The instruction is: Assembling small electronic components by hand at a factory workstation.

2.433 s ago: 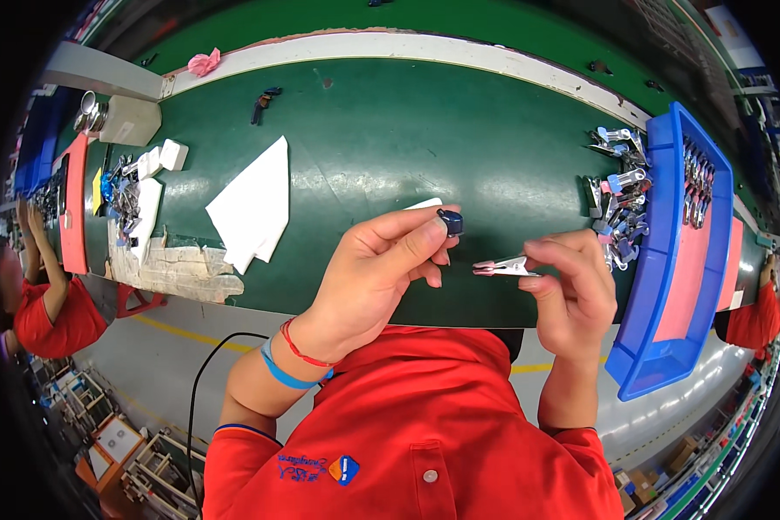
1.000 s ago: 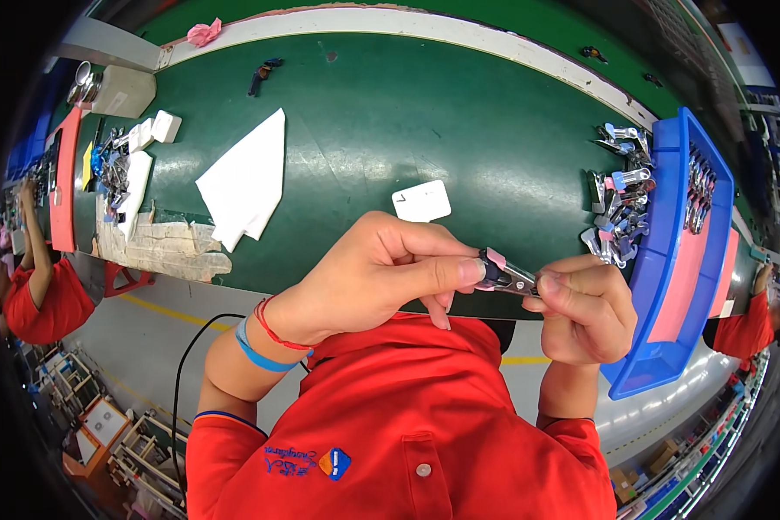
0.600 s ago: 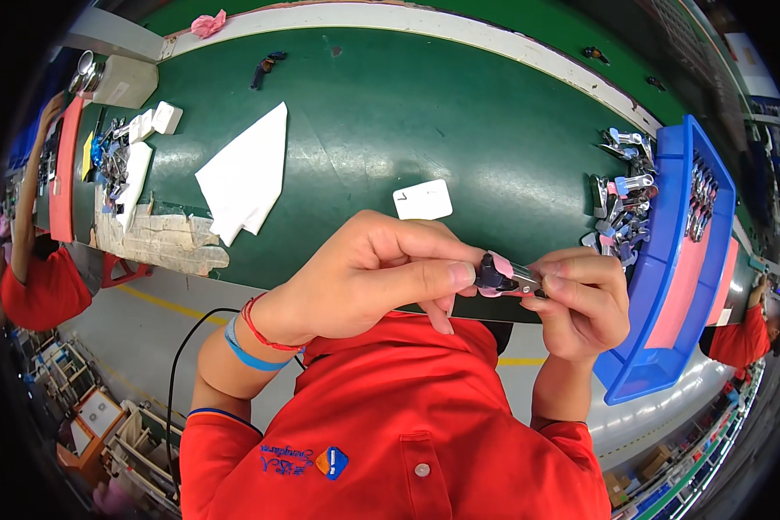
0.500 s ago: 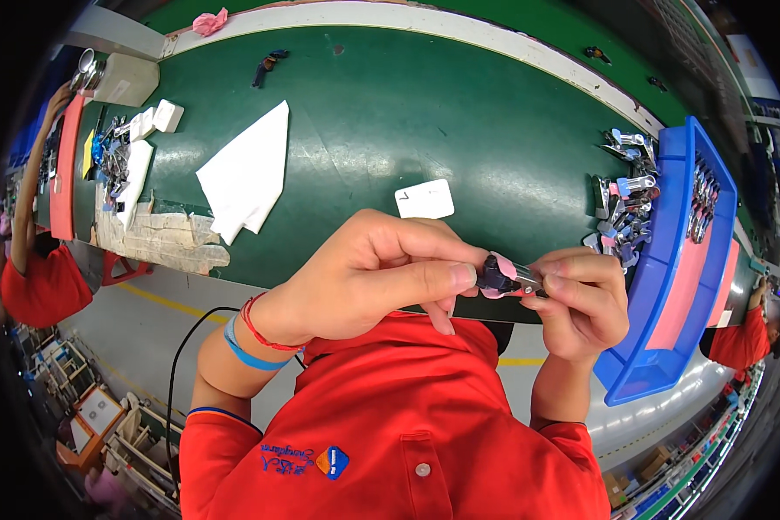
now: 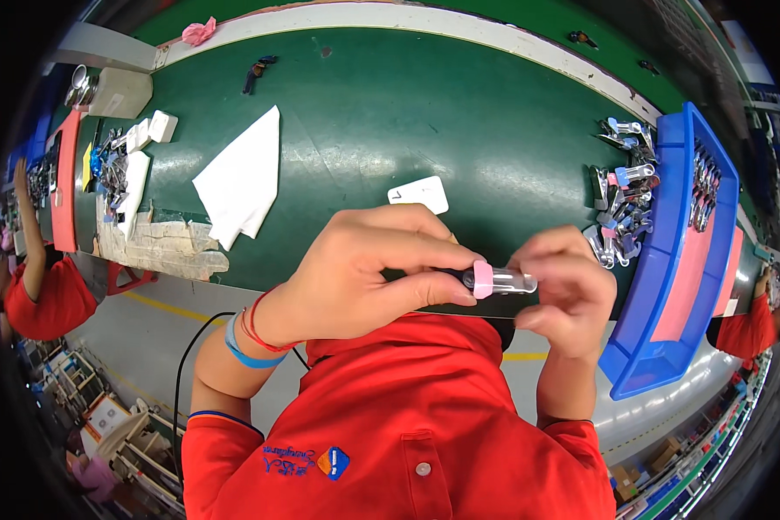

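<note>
My left hand [image 5: 381, 273] pinches a small black device with a pink collar [image 5: 484, 280] and a rounded clear end [image 5: 516, 282] between thumb and fingers. It lies level just above the near table edge, its clear end pointing right. Most of its black part is hidden in my left fingers. My right hand [image 5: 572, 290] is beside the clear end, thumb and fingers parted and slightly blurred, with nothing gripped between them. Beyond my left hand a white card [image 5: 419, 195] with small markings lies on the green table [image 5: 347, 113].
A blue tray [image 5: 628, 347] with a pink liner and a row of small parts stands at the right. Several similar clear-and-metal pieces [image 5: 620, 208] are heaped beside it. White sheets [image 5: 243, 178] lie on the left. Co-workers in red [image 5: 50, 295] sit at both sides.
My right hand has come off the device and its fingers have parted. The device has turned in my left hand, so its pink collar and clear end now show plainly.
</note>
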